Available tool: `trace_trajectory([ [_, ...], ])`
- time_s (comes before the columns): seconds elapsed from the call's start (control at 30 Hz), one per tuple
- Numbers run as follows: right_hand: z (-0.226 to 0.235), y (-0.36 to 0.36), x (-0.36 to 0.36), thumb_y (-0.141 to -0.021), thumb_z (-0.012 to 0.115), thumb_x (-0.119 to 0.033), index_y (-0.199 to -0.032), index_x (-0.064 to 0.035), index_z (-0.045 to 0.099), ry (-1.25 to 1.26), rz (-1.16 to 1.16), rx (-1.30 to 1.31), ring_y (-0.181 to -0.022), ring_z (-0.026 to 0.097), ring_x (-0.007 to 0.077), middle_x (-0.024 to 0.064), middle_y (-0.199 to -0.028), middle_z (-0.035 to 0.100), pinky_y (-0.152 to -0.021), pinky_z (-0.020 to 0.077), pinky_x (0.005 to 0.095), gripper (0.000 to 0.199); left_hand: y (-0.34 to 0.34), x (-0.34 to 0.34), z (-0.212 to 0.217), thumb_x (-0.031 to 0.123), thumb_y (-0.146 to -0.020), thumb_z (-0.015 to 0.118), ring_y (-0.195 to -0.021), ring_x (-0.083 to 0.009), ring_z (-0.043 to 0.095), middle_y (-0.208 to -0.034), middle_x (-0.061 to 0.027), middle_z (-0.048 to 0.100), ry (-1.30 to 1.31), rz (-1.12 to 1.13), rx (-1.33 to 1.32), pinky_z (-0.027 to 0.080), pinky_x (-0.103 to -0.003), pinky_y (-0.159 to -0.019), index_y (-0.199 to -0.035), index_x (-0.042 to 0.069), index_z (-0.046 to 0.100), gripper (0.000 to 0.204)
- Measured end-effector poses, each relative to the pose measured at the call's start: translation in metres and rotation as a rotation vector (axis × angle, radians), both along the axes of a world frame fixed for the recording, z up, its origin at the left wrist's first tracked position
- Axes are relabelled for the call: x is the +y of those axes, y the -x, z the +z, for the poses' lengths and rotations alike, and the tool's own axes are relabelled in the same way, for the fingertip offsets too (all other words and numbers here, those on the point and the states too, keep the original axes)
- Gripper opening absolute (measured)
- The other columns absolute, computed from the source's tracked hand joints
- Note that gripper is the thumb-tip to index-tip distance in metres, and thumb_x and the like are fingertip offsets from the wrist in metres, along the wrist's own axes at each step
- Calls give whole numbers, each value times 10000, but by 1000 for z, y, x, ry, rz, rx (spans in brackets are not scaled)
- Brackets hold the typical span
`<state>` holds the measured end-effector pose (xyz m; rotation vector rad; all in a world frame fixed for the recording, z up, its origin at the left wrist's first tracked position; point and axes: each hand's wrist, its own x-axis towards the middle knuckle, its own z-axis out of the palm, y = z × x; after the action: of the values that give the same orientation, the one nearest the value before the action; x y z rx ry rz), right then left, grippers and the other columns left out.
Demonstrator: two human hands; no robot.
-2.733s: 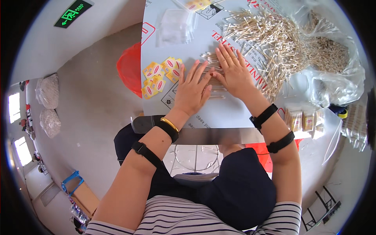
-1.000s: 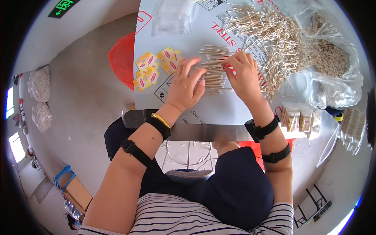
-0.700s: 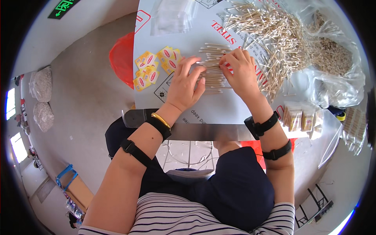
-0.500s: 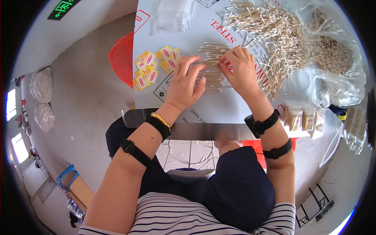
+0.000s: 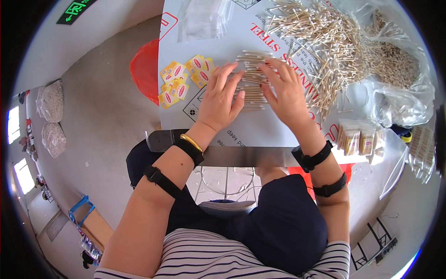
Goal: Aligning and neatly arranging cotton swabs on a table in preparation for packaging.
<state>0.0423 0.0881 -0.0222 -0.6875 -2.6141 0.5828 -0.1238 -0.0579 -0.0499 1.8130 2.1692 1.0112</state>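
Note:
Between my two hands lies a row of cotton swabs (image 5: 253, 89), set roughly side by side across the grey-printed tabletop. My left hand (image 5: 218, 98) is open at their left ends, fingers spread and fingertips close to the tips. On the other side my right hand (image 5: 287, 93) is also open, its fingers apart and bent toward the swabs' right ends. Both hands seem to touch the outer tips, though the fingers partly cover them. Beyond my right hand spreads a large loose heap of cotton swabs (image 5: 325, 42).
Yellow printed cards (image 5: 175, 83) lie left of my left hand. Clear plastic sleeves (image 5: 204, 21) are at the far left. A clear bag (image 5: 402, 104) with more swabs stands at the right, near filled packs of swabs (image 5: 355, 139). The metal table edge (image 5: 251, 156) runs before me.
My right hand's fingers have spread from a closer, bent grip over the swabs and shifted slightly toward their right ends. My left hand has hardly moved.

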Motion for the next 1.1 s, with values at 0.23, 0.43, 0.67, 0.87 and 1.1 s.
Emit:
trace_trajectory([
  [0.23,-2,0,-15,-953,720,-163,-1404,-133,650,-117,18,-76,-1501,452,308,79,-1548,542,-1265,331,518,458,1,-1,0,237,-1012,600,-1444,-391,474,-1523,-149,495,-21,-1,-55,370,-546,-1243,-1369,29,605,413],
  [0.43,-3,-8,-12,-944,724,-152,-1381,-128,662,-85,-12,-64,-1480,473,307,87,-1509,563,-1237,356,515,442,0,0,-2,255,-1015,601,-1458,-396,459,-1534,-157,478,-22,34,-45,334,-578,-1268,-1375,8,577,437],
  [0.67,-1,-7,-6,-907,743,-101,-1246,-125,707,-100,-51,-10,-1316,559,312,79,-1361,608,-1107,431,490,342,0,1,-5,272,-1020,600,-1461,-399,455,-1547,-162,461,4,36,53,314,-591,-1277,-1383,5,572,452],
  [0.87,-6,3,9,-877,764,-76,-1060,-135,723,-131,-75,11,-1131,588,297,47,-1143,607,-983,457,455,196,0,2,-5,277,-1019,601,-1440,-391,472,-1534,-160,469,5,36,65,313,-589,-1277,-1399,1,567,471],
  [1.1,-6,9,16,-861,783,-76,-985,-148,721,-113,-77,9,-1054,589,269,27,-1039,602,-931,458,432,157,0,2,-4,276,-1011,611,-1373,-371,510,-1448,-148,510,21,26,59,313,-586,-1276,-1447,-2,546,522],
])
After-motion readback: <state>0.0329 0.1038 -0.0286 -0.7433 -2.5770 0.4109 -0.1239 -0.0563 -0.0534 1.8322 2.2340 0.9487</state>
